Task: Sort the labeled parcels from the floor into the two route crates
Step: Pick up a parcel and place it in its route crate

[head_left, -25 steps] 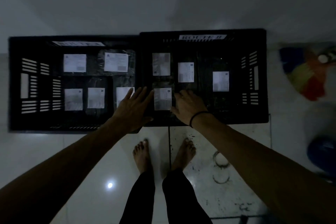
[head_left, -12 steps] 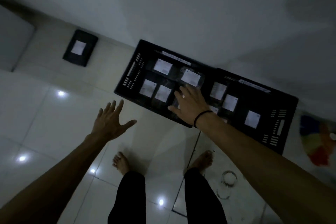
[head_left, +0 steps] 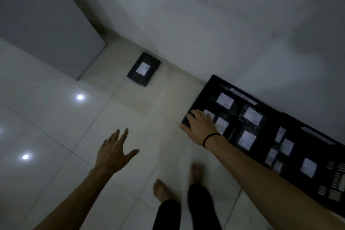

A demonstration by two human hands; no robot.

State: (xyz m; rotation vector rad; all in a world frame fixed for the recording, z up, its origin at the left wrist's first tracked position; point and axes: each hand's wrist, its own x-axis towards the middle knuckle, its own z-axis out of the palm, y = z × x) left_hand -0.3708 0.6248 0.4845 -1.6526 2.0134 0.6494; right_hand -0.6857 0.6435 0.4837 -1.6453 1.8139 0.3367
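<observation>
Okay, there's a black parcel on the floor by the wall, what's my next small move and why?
Probably step toward the black parcel and reach with the left hand: it is open, empty and on that side, while the right hand is over a corner of the near crate.

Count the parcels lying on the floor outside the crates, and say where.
1. A black labeled parcel lies on the floor tiles against the wall, beyond the open left hand and left of the near crate. More may lie outside the view.
</observation>
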